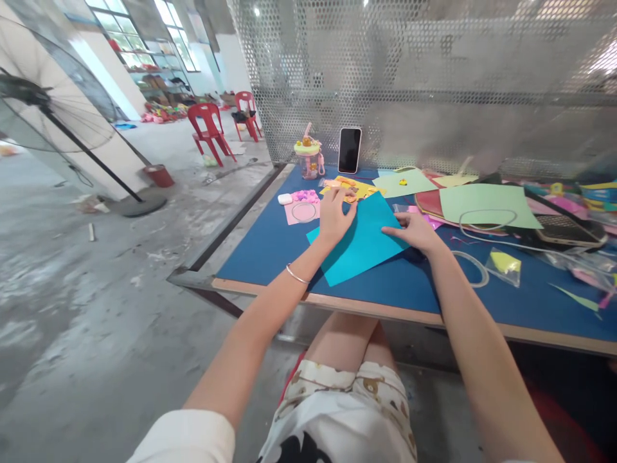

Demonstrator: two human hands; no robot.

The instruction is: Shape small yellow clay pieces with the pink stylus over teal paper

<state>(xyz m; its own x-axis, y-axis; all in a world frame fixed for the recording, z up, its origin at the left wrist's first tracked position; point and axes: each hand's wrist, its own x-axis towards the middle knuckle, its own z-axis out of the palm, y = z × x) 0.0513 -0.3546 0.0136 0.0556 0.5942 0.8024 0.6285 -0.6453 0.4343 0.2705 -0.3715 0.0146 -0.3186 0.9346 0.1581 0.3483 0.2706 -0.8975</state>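
A sheet of bright blue paper (364,247) lies at a slant on the dark blue tabletop, close to the front edge. My left hand (335,215) is over its upper left part, palm down, fingers bent and the thumb apart from them. At the sheet's right edge is my right hand (417,231), with one digit stretched over the paper and the edge between thumb and fingers. Just beyond my left hand lies yellow paper (371,191) with small orange pieces. Left of it, purple pieces (307,195) rest by a pink paper square (294,214).
A phone (349,150) and a lidded cup (308,159) stand at the back against a perforated metal panel (434,83). Pale green sheets (489,204), a cable and small plastic bags (504,267) crowd the right side. A large fan (29,90) stands left.
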